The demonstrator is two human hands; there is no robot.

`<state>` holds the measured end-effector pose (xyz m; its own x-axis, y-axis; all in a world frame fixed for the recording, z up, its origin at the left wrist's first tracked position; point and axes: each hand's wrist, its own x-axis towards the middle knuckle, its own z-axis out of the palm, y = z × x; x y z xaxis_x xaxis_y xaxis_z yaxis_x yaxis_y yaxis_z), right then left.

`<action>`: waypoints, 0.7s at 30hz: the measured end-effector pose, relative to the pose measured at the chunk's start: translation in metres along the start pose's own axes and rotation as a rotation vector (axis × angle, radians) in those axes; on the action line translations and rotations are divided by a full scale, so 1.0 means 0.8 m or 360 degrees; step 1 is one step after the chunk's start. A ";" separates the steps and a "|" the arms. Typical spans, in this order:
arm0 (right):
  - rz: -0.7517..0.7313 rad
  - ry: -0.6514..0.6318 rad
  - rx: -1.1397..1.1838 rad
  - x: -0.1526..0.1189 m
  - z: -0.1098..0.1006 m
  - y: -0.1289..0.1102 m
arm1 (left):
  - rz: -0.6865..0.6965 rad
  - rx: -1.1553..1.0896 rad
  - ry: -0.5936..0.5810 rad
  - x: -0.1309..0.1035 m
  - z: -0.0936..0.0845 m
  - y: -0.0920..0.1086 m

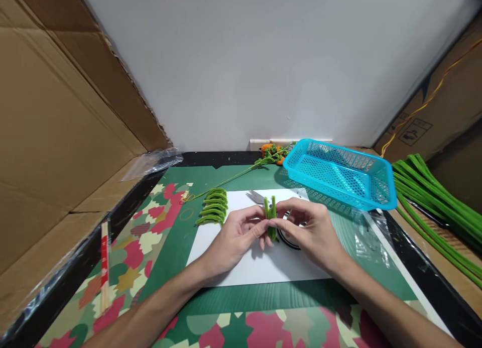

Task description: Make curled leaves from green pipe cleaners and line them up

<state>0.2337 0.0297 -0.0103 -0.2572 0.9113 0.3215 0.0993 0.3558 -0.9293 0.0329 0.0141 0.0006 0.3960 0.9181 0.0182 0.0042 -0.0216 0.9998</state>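
Together, both hands (269, 230) pinching green fuzzy stems (271, 220).

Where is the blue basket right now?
In the head view, the blue basket sits on the right, between the orange flowers and the long green stems.

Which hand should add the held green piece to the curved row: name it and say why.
Likely the left hand. The curved row lies on its side, while the right hand would have to reach across. Both hands hold the green piece.
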 end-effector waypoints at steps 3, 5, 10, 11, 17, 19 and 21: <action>-0.0173 -0.0028 -0.0150 0.002 -0.002 -0.002 | 0.0014 0.0074 -0.0002 0.000 -0.001 -0.001; -0.0238 -0.0019 -0.0170 0.005 -0.002 -0.003 | 0.0000 0.0173 0.0018 0.001 -0.001 0.000; -0.0260 0.0077 -0.0168 0.011 0.002 -0.003 | -0.0069 0.0258 0.0039 0.004 -0.003 -0.006; -0.0241 0.0084 -0.0174 0.013 0.003 -0.002 | -0.0062 0.0237 0.0044 0.005 -0.004 -0.009; -0.0119 0.0004 -0.0240 0.021 0.005 -0.006 | -0.0058 0.0286 0.0157 0.008 -0.012 -0.022; -0.0085 -0.0010 -0.0258 0.021 0.005 -0.007 | -0.0062 0.0322 0.0200 0.008 -0.012 -0.021; -0.0071 -0.0013 -0.0258 0.021 0.005 -0.007 | -0.0070 0.0356 0.0209 0.009 -0.010 -0.017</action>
<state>0.2248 0.0417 -0.0005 -0.2727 0.8924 0.3595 0.2414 0.4252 -0.8723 0.0281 0.0241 -0.0126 0.2682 0.9633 -0.0092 0.2277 -0.0541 0.9722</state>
